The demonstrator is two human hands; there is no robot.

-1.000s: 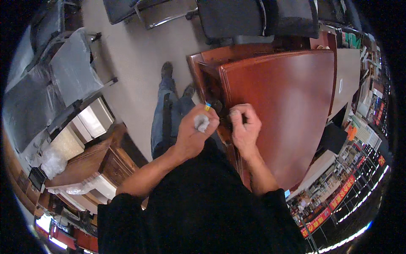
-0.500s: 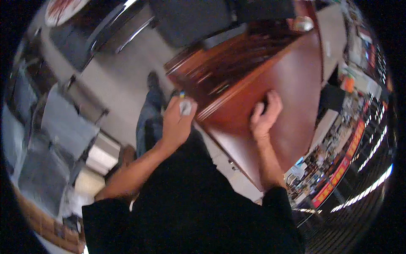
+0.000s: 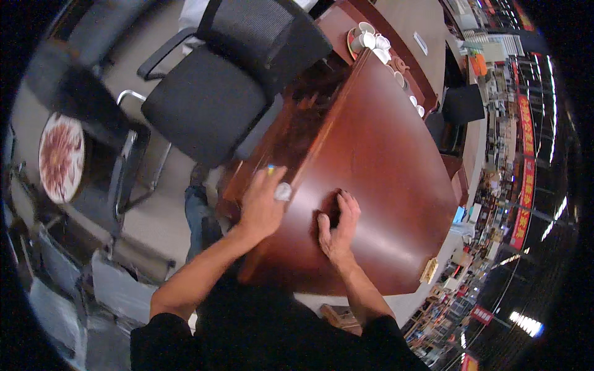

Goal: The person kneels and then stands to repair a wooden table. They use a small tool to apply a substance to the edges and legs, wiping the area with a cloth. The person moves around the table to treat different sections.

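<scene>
A polished reddish-brown wooden desk [image 3: 390,148] stretches out in front of me. My left hand [image 3: 261,207] is over the desk's left edge, its fingers closed round a small whitish thing [image 3: 283,191] that is too blurred to name. A small blue and yellow bit [image 3: 271,168] shows by its fingertips; I cannot tell whether it belongs to the same thing. My right hand [image 3: 340,226] rests on the desk top beside it, with thumb and fingers apart and nothing held.
A black office chair [image 3: 198,105] stands against the desk's left side. White cups [image 3: 364,41] and a brown teapot [image 3: 401,65] sit at the far end. Grey chairs [image 3: 117,278] and a round patterned stool top [image 3: 60,157] are on the left. A small wooden piece [image 3: 429,271] lies at the right edge.
My view has swung, bringing the black chair and tea set into fuller sight. My right hand has come closer to my left, which still holds the whitish thing.
</scene>
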